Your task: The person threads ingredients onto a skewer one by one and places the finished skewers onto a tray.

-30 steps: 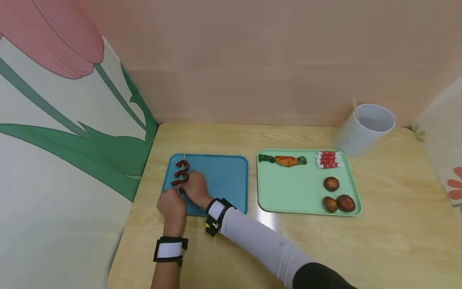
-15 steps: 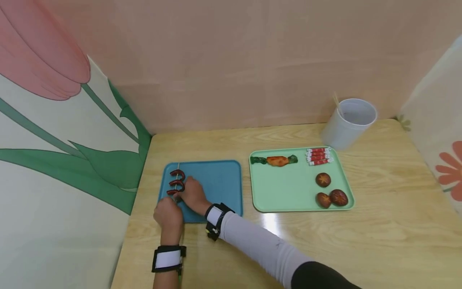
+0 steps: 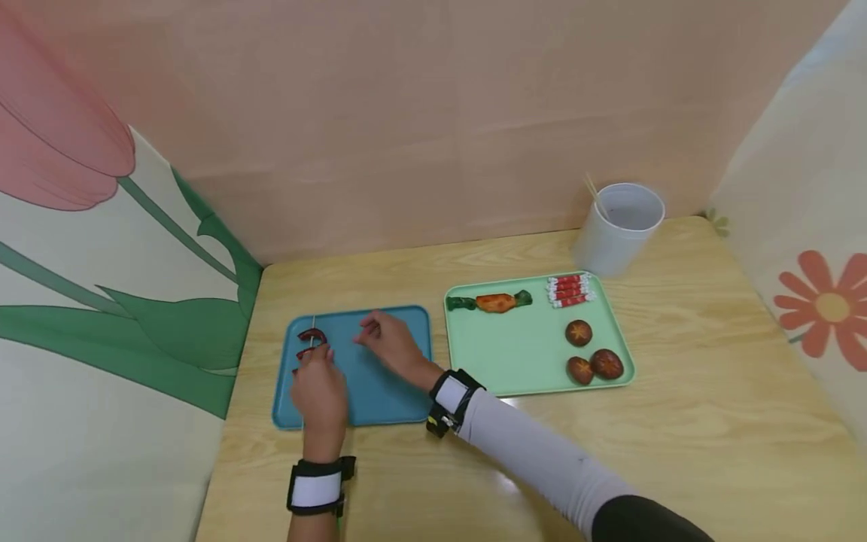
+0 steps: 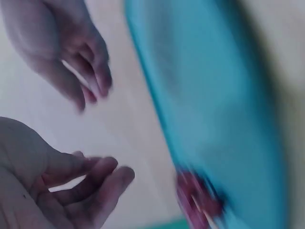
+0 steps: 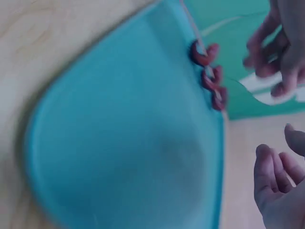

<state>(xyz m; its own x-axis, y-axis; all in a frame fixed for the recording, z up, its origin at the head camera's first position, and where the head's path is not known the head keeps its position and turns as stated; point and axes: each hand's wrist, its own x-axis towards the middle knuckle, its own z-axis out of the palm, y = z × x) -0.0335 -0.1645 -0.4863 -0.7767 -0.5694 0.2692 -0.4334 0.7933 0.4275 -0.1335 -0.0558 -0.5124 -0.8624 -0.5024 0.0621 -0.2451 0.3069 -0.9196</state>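
Note:
A skewer [image 3: 312,336] of dark red curved pieces on a thin stick lies along the left side of the blue tray [image 3: 386,403]. My left hand [image 3: 321,395] hovers over its lower part, hiding some of it in the head view. In the left wrist view, the left hand [image 4: 62,186] has loosely bent fingers with nothing between them, apart from the skewer. My right hand [image 3: 396,348] is over the middle of the blue tray, fingers relaxed and holding nothing. The right wrist view shows the pieces in a row on the stick, near the tray's edge.
Right of the blue tray, a green tray [image 3: 511,361] carries an orange piece with green ends [image 3: 496,302], several red-and-white sticks [image 3: 570,289] and three brown mushrooms [image 3: 606,363]. A white cup [image 3: 612,241] with thin sticks stands behind it, near the back wall.
Both hands have left the lower end of the stick and moved apart. The right hand has lifted off to the right; the left hand has shifted up over the skewer. The head view has shifted.

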